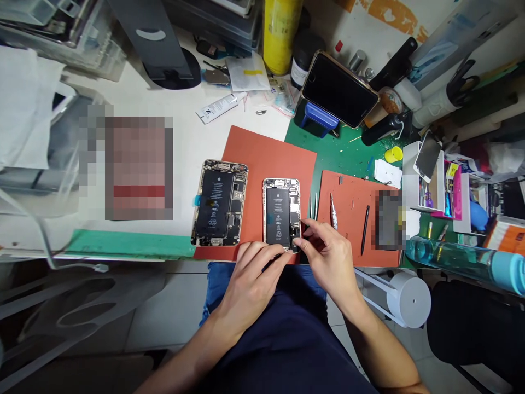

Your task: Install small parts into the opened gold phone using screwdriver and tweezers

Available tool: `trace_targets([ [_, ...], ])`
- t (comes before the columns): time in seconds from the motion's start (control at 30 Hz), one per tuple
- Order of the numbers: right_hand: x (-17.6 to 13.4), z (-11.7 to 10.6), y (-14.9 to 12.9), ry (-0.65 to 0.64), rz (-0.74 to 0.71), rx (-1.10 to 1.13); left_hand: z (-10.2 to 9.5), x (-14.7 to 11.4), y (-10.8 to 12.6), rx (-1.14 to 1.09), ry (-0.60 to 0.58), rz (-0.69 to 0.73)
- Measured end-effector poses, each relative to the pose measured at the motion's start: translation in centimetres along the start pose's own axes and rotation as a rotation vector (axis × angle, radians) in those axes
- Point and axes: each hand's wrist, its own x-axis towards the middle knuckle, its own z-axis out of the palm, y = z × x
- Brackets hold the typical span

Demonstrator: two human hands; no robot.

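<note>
An opened smartphone (277,210) with its black battery and inner parts bare lies on the reddish-brown mat (274,150). My left hand (258,273) rests at its bottom edge, fingers bent together and gripping that end. At the lower right corner my right hand (328,251) is closed on the phone, the thumb over the inside parts and the index finger along the side. Whether a small part sits between those fingertips I cannot make out. Left of it lies a second, larger opened smartphone (217,203), partly over the mat's edge, untouched.
Tweezers (313,207), a silver screwdriver (333,210) and a black pry tool (365,230) lie to the right. Behind, a phone (340,87) leans on a blue stand (318,117). A blue water bottle (463,262) lies at the right front edge. A tube (219,108) lies at the back.
</note>
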Motion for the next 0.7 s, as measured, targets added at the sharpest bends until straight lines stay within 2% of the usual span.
trace_targets([
  [0.13,-0.1,0.0,0.1,0.016,0.009,0.027,0.0,0.0,-0.2,-0.008,0.015,0.018],
  [0.5,0.2,-0.4,0.3,-0.067,-0.028,0.059,-0.1,-0.4,-0.3,0.000,-0.003,0.014],
  [0.7,0.7,-1.1,0.6,-0.096,-0.139,-0.022,-0.1,-0.3,-0.4,-0.005,-0.016,0.018],
])
